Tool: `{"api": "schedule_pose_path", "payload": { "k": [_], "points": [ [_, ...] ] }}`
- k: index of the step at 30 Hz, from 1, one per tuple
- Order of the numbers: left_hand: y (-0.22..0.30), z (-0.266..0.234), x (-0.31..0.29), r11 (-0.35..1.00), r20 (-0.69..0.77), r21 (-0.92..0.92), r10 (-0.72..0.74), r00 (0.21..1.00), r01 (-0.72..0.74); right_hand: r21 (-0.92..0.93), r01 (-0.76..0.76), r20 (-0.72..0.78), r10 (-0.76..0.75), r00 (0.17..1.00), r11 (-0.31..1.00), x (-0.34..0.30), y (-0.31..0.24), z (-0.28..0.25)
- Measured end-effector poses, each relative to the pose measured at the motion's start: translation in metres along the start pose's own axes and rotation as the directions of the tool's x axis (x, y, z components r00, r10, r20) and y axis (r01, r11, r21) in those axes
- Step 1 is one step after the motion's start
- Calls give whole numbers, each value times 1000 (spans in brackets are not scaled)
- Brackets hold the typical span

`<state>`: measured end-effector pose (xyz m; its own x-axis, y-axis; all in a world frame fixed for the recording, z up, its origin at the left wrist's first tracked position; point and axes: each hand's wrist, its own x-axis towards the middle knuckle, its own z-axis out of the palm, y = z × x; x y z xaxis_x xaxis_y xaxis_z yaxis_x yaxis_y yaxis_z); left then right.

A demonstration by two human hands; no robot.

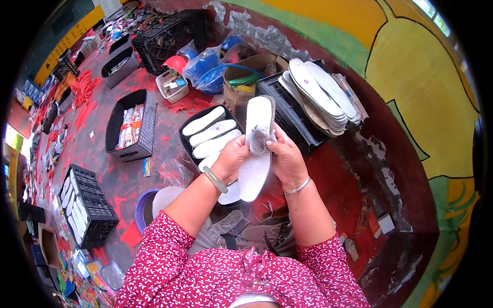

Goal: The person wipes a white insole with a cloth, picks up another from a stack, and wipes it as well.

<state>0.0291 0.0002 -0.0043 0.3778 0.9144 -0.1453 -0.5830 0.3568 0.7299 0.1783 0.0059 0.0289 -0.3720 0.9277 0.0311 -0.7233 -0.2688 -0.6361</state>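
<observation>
— So, starting at the left, what sits on the red floor (102, 169)?

— Low down there is a black crate (88, 206) with pale soles stood on edge in it, and above that a dark basket (131, 126) holding flat packets. Both stand well apart from the person, probably set aside as sorted stock.

— And nearer the middle?

— A black tray (189, 134) lies just behind the hands, with several white insoles laid side by side in it. It looks placed within easy reach, so a piece can be taken or dropped without stretching.

— What is the left hand (232, 156) doing?

— It is closed on the left edge of a white insole (255, 149), thumb on top, fingers wrapped behind. A pale green bangle sits on that wrist.

— Where is the insole itself?

— Held upright between both hands, above the tray's near end, its upper end pointing away from the person. A grey fuzzy patch (260, 139) sits at its middle, just between the two thumbs.

— And the right hand (286, 159)?

— It grips the insole's right edge, thumb pressing beside the patch. I judge the two-sided hold keeps the piece steady while the thumbs work on the patch.

— Further right?

— A stack of insoles (321, 95) rests across a black crate (292, 120), near the painted wall (411, 77).
</observation>
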Motion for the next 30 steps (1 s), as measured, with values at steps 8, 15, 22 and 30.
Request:
{"api": "schedule_pose_path", "payload": {
  "k": [8,15,22,30],
  "points": [
    [7,0,-5,994,31,103,36,999,-39,-232,-101,-236,45,971,967,-2,14,-17],
    [12,-11,4,911,135,407,8,991,-63,-401,-44,-278,-75,957,915,-8,27,-22],
    [8,-8,-4,827,235,559,-236,943,68,-167,145,-275,-187,943,975,-6,18,-17],
    [3,-9,-11,723,265,682,-390,882,115,-127,135,-360,-173,917,983,-1,21,-34]
  ]
}}
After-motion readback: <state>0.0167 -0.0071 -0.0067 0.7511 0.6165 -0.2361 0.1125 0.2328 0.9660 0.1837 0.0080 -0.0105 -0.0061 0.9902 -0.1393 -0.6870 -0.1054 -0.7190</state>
